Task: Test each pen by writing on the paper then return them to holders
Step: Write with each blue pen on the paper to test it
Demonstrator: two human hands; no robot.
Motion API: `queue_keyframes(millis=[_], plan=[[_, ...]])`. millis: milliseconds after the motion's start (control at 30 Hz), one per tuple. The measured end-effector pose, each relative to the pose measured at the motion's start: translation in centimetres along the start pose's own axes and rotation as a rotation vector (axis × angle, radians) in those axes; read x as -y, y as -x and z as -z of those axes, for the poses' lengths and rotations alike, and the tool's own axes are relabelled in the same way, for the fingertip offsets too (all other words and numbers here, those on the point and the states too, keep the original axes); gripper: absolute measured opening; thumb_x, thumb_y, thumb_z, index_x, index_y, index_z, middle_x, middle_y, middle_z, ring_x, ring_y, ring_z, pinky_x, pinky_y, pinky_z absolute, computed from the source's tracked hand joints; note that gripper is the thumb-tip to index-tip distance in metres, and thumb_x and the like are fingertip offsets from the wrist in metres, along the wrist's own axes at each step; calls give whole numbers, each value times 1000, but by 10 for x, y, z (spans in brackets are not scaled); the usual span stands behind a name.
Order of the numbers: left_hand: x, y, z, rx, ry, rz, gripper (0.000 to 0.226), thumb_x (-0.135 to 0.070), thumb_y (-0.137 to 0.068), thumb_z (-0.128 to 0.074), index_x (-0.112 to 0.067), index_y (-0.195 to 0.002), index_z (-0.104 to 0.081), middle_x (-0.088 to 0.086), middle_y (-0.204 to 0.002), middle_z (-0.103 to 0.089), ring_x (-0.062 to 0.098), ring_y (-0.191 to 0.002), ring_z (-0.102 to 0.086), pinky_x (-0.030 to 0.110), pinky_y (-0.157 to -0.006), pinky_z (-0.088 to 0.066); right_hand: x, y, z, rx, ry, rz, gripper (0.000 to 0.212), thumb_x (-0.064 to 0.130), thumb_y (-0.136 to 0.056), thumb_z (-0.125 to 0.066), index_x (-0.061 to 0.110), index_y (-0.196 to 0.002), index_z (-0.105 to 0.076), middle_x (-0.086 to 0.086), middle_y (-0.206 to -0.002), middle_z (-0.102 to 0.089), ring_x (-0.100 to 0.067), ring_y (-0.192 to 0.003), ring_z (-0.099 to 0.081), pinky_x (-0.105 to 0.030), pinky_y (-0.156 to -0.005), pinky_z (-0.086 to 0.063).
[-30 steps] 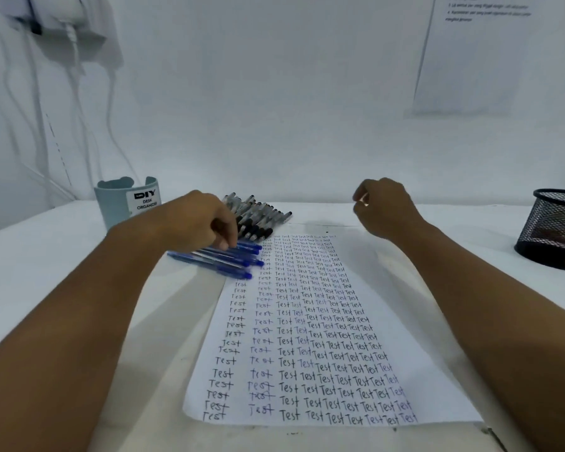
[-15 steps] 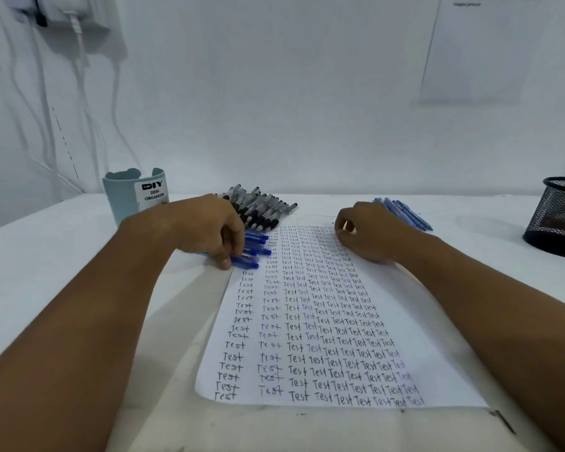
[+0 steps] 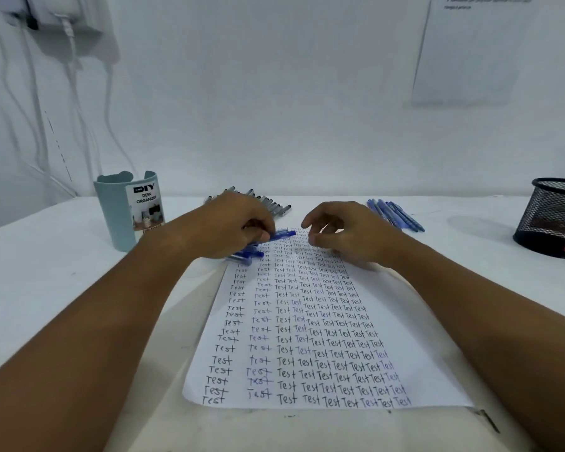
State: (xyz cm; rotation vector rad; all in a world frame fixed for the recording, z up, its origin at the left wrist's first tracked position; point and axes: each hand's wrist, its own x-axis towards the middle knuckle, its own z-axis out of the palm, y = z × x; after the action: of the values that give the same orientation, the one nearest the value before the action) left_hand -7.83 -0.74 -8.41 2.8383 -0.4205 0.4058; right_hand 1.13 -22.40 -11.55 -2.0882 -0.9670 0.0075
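A sheet of paper (image 3: 327, 324) filled with rows of the word "Test" lies on the white table in front of me. My left hand (image 3: 238, 228) is at the sheet's far left corner, fingers closed on a blue pen (image 3: 282, 235) whose tip points right. More blue pens (image 3: 247, 255) lie under that hand. My right hand (image 3: 343, 234) hovers over the top of the sheet with curled fingers apart, holding nothing. Black pens (image 3: 271, 205) lie in a row behind my left hand. Another group of blue pens (image 3: 395, 214) lies to the right.
A light blue desk organizer (image 3: 129, 213) stands at the left. A black mesh pen holder (image 3: 553, 216) stands at the far right edge. A white wall with cables and a taped sheet rises behind the table (image 3: 46, 275).
My left hand has picked one blue pen out of the pile and lifted it toward the paper. My right hand has moved left, over the top of the sheet, and opened its fingers.
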Motion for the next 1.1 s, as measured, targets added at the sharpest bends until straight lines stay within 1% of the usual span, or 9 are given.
queue_keyframes(millis=[100,333,433,567,633,733,833,967,1100], plan=[[-4,-3,-5,-48,-6,-42,16,-17,-91,-63,-21,-102,-73,-22,-82,-54,-5,-79,-51,8,-68,-32,5,2,0,35,-226,10,20,8,-83,-74,14,-101,-68,-5,-87,-72,-18,-76,-64,-33,-65,-53],[-10,-5,-9,-157,-27,-45,19,-23,-92,-62,-22,-108,-72,-9,-90,-59,7,-82,-50,17,-70,-33,10,3,2,-27,-419,2,6,3,-89,-66,6,-94,-68,-11,-84,-69,-20,-72,-61,-29,-61,-49],[-6,-3,-7,-112,13,46,22,-29,-90,-64,-22,-109,-71,-10,-93,-63,9,-85,-56,8,-67,-36,8,4,9,-128,-582,-54,3,4,-92,-62,4,-93,-64,-11,-85,-70,-21,-71,-62,-29,-61,-51],[-6,-1,-9,-56,111,85,20,-30,-89,-66,-18,-103,-73,-7,-85,-69,6,-71,-59,5,-58,-39,7,5,17,-207,-786,-120,7,7,-95,-57,6,-96,-64,-11,-89,-71,-22,-74,-66,-30,-64,-54],[-11,-4,-14,-134,210,114,15,-28,-89,-66,-18,-99,-73,-7,-77,-70,14,-63,-62,9,-53,-43,9,4,16,-210,-877,-123,8,10,-96,-57,6,-99,-64,-11,-92,-71,-22,-78,-67,-30,-67,-55],[-22,-7,-22,-221,333,129,15,-25,-89,-67,-16,-100,-73,-13,-66,-69,4,-47,-54,17,-47,-48,15,2,13,-196,-873,-109,6,12,-95,-59,9,-96,-64,-9,-95,-70,-22,-82,-68,-32,-71,-56],[-30,-10,-26,-244,354,84,24,-25,-91,-64,-11,-108,-70,-7,-66,-64,-2,-39,-48,7,-40,-39,19,-2,15,-294,-885,-137,7,11,-98,-53,8,-94,-58,-13,-97,-72,-27,-87,-70,-39,-81,-57],[-24,-11,-29,-244,191,47,25,-19,-94,-60,-9,-116,-67,-20,-73,-52,-29,-65,-47,-5,-61,-34,17,-7,23,-534,-1071,-259,9,8,-100,-40,7,-94,-47,-12,-76,-56,-30,-64,-64,-40,-67,-60],[-19,-11,-36,-131,37,15,25,-25,-95,-57,-16,-115,-69,-4,-108,-69,-5,-91,-58,14,-83,-42,7,-9,27,-649,-1033,-375,14,12,-98,-37,17,-103,-50,-3,-72,-40,-13,-43,-32,-19,-38,-26]])
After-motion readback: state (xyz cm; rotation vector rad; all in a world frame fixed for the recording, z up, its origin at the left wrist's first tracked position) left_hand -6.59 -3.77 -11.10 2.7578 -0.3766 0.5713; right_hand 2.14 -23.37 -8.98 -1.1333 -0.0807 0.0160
